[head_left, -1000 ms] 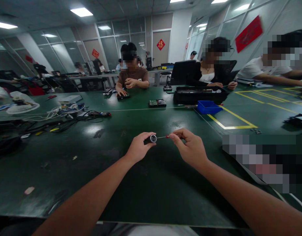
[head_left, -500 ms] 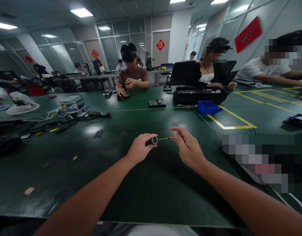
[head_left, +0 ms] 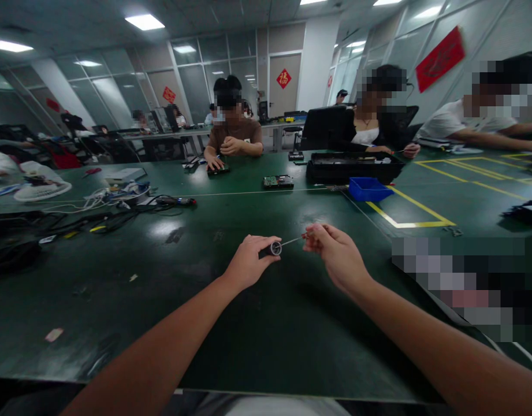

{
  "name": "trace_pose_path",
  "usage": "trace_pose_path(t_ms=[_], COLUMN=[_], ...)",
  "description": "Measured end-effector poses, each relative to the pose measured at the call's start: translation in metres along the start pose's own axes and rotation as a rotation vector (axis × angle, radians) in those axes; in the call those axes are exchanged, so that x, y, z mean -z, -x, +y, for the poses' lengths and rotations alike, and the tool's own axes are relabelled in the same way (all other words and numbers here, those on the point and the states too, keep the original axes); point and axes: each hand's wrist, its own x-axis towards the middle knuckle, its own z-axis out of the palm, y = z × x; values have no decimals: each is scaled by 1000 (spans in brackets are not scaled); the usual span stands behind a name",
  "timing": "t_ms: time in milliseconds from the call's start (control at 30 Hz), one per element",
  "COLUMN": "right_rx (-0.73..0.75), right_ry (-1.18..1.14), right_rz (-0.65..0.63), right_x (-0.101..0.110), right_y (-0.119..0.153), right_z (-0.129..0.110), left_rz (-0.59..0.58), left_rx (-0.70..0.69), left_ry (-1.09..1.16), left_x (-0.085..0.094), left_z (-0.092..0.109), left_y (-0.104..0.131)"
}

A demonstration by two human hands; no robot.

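My left hand (head_left: 253, 260) is wrapped round a dark cylindrical part (head_left: 275, 248) whose round open end, with a pale rim, faces right. In my right hand (head_left: 335, 248) the fingers are closed on the handle of a screwdriver (head_left: 293, 240). Its thin metal shaft slants down to the left, and the tip meets the open end of the cylinder. How deep the tip sits inside I cannot tell. Both hands are held over the green table (head_left: 248, 346), and the fingers cover most of the handle.
A circuit-board device (head_left: 278, 181), a blue bin (head_left: 369, 189) and a black tray (head_left: 354, 169) stand ahead. Tangled cables (head_left: 114, 216) lie at the left. A blurred-out item (head_left: 460, 289) lies by my right forearm. Co-workers sit across the table.
My right hand has curled its fingers round the screwdriver handle and raised it a little, so the shaft tilts more. The left hand and cylinder stay nearly in place.
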Motion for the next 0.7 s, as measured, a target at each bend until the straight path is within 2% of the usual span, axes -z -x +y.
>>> trace_pose_path(t_ms=[67, 133, 267, 433, 600, 700], right_rx=[-157, -190, -70, 142, 216, 223], right_ry=[-137, -159, -97, 112, 278, 510], right_rz=[-40, -61, -26, -11, -40, -27], right_x=[3, 6, 5, 1, 2, 3], right_y=[-6, -10, -7, 1, 5, 8], right_z=[3, 4, 5, 7, -3, -12], left_rz=[0, 7, 5, 21, 15, 10], left_rx=[-9, -1, -3, -9, -20, -10], left_ry=[-11, -26, -47, -45, -38, -38], left_x=[0, 0, -1, -2, -3, -3], left_z=[1, 0, -2, -4, -5, -6], left_y=[0, 1, 1, 0, 1, 1])
